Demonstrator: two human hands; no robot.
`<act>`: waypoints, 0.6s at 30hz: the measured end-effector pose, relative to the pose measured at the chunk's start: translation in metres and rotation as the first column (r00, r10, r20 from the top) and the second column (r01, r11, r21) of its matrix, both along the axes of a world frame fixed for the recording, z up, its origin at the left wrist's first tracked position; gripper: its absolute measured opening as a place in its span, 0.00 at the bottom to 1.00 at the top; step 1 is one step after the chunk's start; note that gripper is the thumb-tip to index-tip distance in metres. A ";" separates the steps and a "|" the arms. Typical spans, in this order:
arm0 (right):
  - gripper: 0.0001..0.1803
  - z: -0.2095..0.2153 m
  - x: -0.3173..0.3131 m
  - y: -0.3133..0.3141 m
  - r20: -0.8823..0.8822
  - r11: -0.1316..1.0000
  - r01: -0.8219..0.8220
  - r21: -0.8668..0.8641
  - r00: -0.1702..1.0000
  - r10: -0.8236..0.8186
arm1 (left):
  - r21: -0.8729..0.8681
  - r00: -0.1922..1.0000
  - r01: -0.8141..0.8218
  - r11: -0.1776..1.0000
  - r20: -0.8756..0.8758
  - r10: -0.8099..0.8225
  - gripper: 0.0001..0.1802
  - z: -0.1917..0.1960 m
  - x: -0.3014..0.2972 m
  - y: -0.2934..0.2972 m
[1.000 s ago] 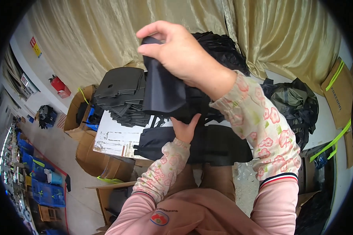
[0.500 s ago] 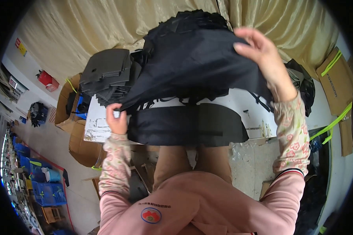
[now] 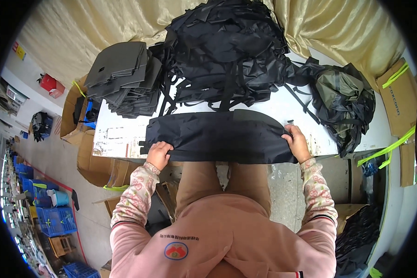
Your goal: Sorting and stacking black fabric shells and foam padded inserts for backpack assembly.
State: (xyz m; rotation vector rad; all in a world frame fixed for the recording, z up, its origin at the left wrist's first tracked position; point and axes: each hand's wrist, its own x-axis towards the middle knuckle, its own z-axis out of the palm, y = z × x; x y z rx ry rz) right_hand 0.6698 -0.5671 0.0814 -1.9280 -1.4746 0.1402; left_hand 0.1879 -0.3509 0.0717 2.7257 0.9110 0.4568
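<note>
A black fabric panel lies flat along the table's near edge, over another dark panel whose rounded top shows behind it. My left hand grips the fabric near its left end, fingers curled on top and closed. At the opposite end my right hand pinches the right side, thumb and fingers together on the cloth. Just past the right fingertips is a small dark object, too small to name. Behind the panel rises a large heap of black fabric pieces with straps hanging toward me.
Left of the heap stands a stack of dark grey stiff panels. A bundle of black and olive fabric lies on the white table at right. Cardboard boxes stand left, and blue crates line the floor farther off.
Both hands have lowered the black fabric from in front of the heap onto the panel at the near edge. My right hand came down and inward; the left moved slightly right.
</note>
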 end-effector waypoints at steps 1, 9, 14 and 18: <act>0.15 0.003 -0.003 0.002 -0.002 1.000 -0.001 -0.003 1.000 0.001 | -0.014 1.000 -0.008 1.000 -0.027 0.008 0.15 0.001 0.002 0.000; 0.11 0.018 -0.009 0.019 0.172 0.994 0.072 0.082 0.981 -0.085 | 0.002 0.999 -0.035 0.999 -0.020 0.036 0.16 0.010 0.002 -0.001; 0.24 0.035 -0.048 0.027 0.353 0.998 -0.046 0.051 0.935 0.025 | -0.058 0.998 -0.056 0.997 -0.023 0.055 0.16 0.010 -0.007 0.000; 0.41 0.035 -0.101 0.015 0.325 0.829 -0.451 -0.331 0.770 0.549 | -0.201 1.000 0.004 0.980 -0.026 -0.010 0.16 0.016 -0.020 0.007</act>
